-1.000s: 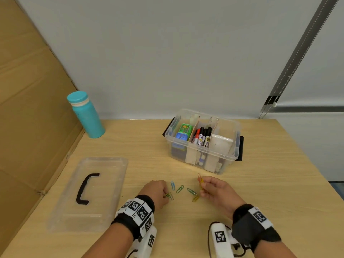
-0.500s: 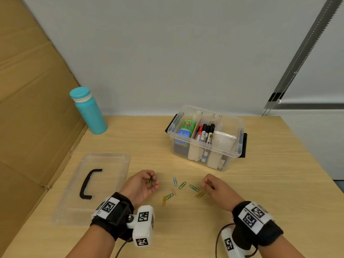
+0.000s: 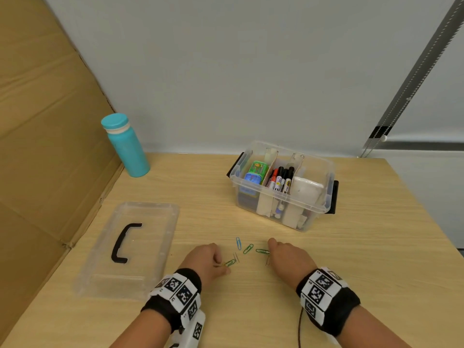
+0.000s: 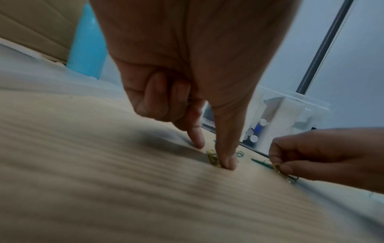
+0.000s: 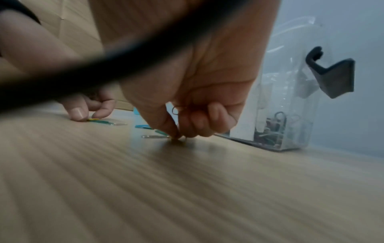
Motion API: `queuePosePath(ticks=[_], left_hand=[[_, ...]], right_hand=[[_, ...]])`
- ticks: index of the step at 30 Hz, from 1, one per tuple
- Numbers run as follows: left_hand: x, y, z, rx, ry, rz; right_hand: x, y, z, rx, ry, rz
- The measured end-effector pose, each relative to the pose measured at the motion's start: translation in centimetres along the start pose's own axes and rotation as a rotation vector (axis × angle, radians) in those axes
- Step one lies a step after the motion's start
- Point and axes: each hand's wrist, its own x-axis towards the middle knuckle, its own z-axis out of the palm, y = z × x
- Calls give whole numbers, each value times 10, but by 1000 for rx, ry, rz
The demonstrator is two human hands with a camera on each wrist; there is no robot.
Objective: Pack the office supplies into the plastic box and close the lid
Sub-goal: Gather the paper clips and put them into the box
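Both hands are low over the near middle of the wooden counter (image 3: 364, 247), working among scattered paper clips. The left hand (image 3: 206, 259) has its outer fingers curled in, with a wire clip glimpsed inside them in the left wrist view, while thumb and forefinger reach down to the surface; the thumb tip presses the yellow-green clip (image 3: 229, 262) flat against the counter. The right hand (image 3: 288, 257) has its fingers bunched and curled, the grip pinching a yellow clip (image 4: 277, 167) at the tabletop, with more clip wire showing inside the curled fingers. Between the hands lie a blue clip (image 3: 238, 242) and a green clip (image 3: 248, 248); another green clip (image 3: 262, 251) lies just beside the right hand. The clear plastic box (image 3: 281, 212) stands open farther back, right of centre, with markers (image 3: 281, 178) upright in its middle compartment. Its lid (image 3: 130, 247) lies flat on the left, black handle up. A teal bottle (image 3: 125, 146) stands at the far left beside a cardboard panel (image 3: 45, 146).
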Motion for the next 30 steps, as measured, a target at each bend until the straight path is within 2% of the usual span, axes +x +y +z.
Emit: queuePosePath(ticks=[2,4,6,8,9,10,12,14,18,21,23,25,26,28,30], left_hand=[[1,2,0,51,26,42],[1,4,-1,102,29,67],[-1,7,-2,149,40,92],[0,6,-3,147,61,118],[0,4,-3,114,60,128],[2,1,-4,48,48,144],[4,-4,-7,-168,-14,170],[4,-3,-11,-439,-59,144],[4,4,-17,-1267,-151,-85],[5,3,-22,-1649,-213,-140],[8,3,-20,-1765,-216,-180],[9,4,-17,-1742,-218,-254],[10,5,-14,-1658,-214,-287],[9,7,-9,-1282,-161,-269],[8,6,-2,-773,-68,-152]], right_hand=[[2,5,1,112,-1,21],[2,16,2,392,-8,37],[-2,27,3,872,-21,66],[-9,32,4,1503,-82,84],[-12,34,5,1747,-129,69],[-15,34,5,1888,-176,58],[-16,30,6,1974,-227,75],[-13,25,5,1925,-202,135],[-1,23,-3,1546,-56,126],[7,26,-9,1042,8,59],[11,25,-9,698,27,-15],[13,20,-10,495,33,-61],[14,17,-10,442,31,-81],[16,12,-9,379,17,-90],[17,8,-8,326,6,-73]])
